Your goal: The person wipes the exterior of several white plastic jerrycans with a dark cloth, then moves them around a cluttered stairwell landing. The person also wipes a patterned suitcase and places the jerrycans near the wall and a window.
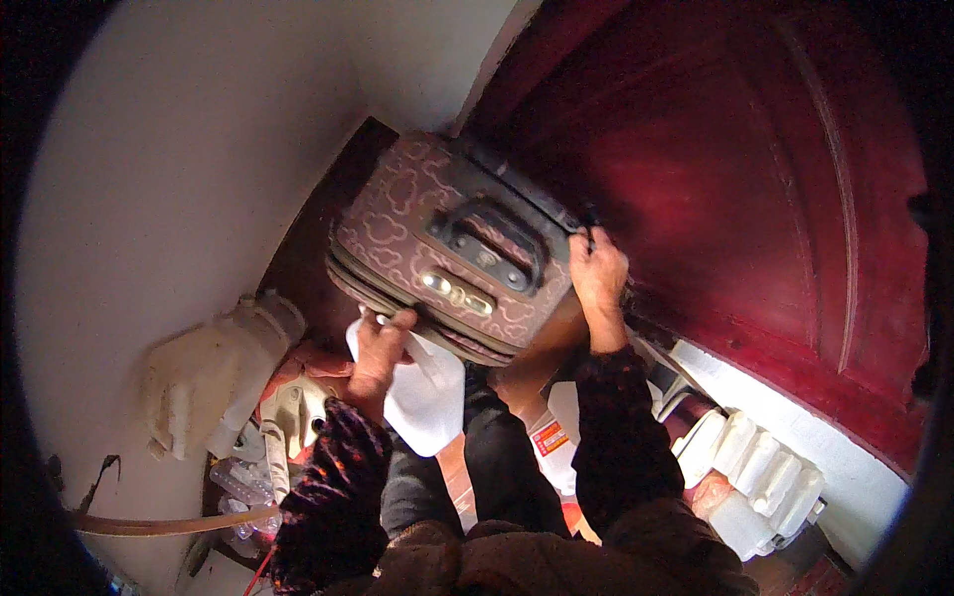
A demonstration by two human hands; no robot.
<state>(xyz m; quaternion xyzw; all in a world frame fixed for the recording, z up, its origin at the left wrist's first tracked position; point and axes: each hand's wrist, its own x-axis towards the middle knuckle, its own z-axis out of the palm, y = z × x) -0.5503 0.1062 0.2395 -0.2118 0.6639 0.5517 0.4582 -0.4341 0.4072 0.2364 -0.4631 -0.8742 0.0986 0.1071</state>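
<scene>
A brown suitcase (383, 214) with a pale looping cloud pattern stands tilted in the corner in front of me. On its upper face are a black carry handle (492, 248) and a metal lock plate (457, 293). My right hand (599, 273) is closed on the suitcase's right upper edge, by the black trim. My left hand (380, 353) is closed at the top of a white plastic jug (427, 402), just below the suitcase's near left edge. The jug hangs in front of my legs, and the suitcase overlaps its top.
A dark red door (715, 199) rises on the right, a pale wall (179, 199) on the left. Yellowed plastic jugs (204, 377) and clear bottles (243, 482) crowd the left side. More white containers (760, 477) stand at right. A brown hose-like strip (169, 524) crosses lower left.
</scene>
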